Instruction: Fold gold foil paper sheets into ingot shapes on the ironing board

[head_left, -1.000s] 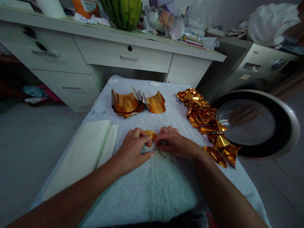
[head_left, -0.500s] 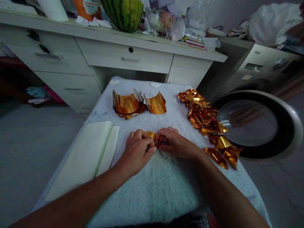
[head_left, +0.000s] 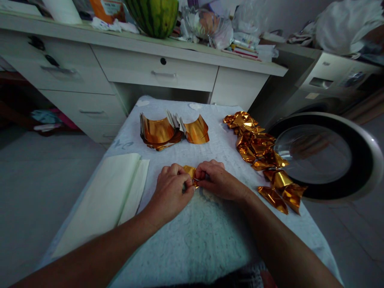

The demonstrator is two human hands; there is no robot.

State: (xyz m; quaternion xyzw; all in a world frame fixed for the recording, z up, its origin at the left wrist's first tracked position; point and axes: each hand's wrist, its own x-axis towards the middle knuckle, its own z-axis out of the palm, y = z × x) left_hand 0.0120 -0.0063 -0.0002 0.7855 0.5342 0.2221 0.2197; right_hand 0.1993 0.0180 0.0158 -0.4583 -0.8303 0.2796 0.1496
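Observation:
Between my hands, over the middle of the cloth-covered table (head_left: 192, 248), is a small piece of gold foil paper (head_left: 189, 171), mostly hidden by my fingers. My left hand (head_left: 174, 188) pinches its left and near side with thumb and fingers. The right hand (head_left: 217, 179) grips the other side, fingers curled in. Beyond them, curved gold foil sheets (head_left: 159, 131) lie in a stack, with a smaller curled stack (head_left: 196, 130) beside it. Folded gold foil pieces (head_left: 255, 146) run in a row along the table's right side.
Folded pale paper (head_left: 99, 200) lies at the table's left. Behind stands a white drawer cabinet (head_left: 162, 72) carrying a watermelon (head_left: 153, 16) and a glass bowl (head_left: 204, 24). An open washing machine door (head_left: 327, 156) adjoins the right edge.
My two hands have stayed close together on the gold foil paper, fingertips shifting slightly; a little more of the foil shows between them. The view has tilted a bit.

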